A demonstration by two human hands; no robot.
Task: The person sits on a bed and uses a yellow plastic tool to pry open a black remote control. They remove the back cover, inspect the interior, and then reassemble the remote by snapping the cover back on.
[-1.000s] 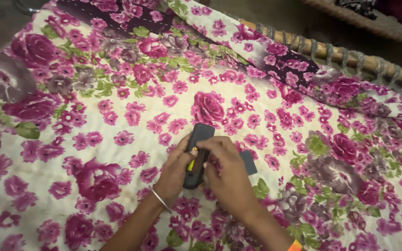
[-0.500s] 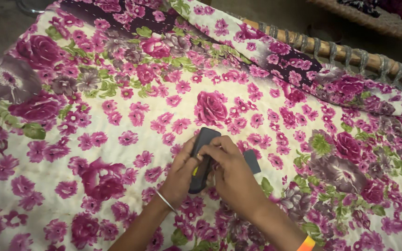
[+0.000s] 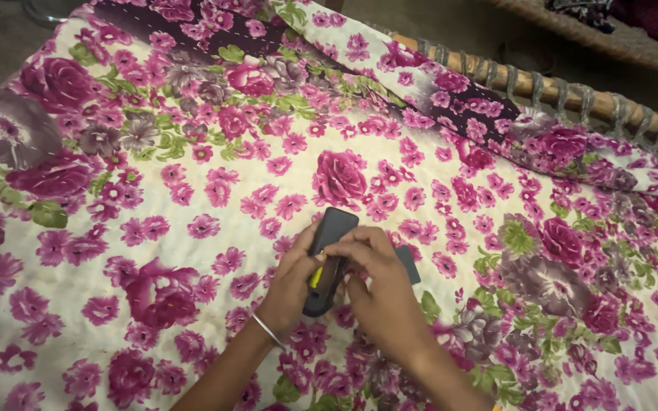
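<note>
both hands meet near the middle of the scene over a floral bedsheet (image 3: 192,228), cream with pink and magenta roses and green leaves, spread on a bed. the left hand (image 3: 292,283) grips a dark, slim remote control (image 3: 329,236) from the left side, its fingers curled around the lower half of the body, with a thin metal bangle (image 3: 267,330) on the wrist. the remote control lies lengthwise, its far end pointing away from the person and resting on or just above the sheet. the right hand (image 3: 378,285) comes in from the right and covers the middle of the remote control, its fingers bent together and pressing on the open back, where a small yellow battery (image 3: 316,277) shows between the two hands. just right of the right hand, a dark flat piece (image 3: 409,262), likely the battery cover, lies on the sheet, partly hidden by the knuckles. at the far right, the bed's wooden rail (image 3: 542,84) wrapped with woven cord runs diagonally beside the edge of the sheet.
</note>
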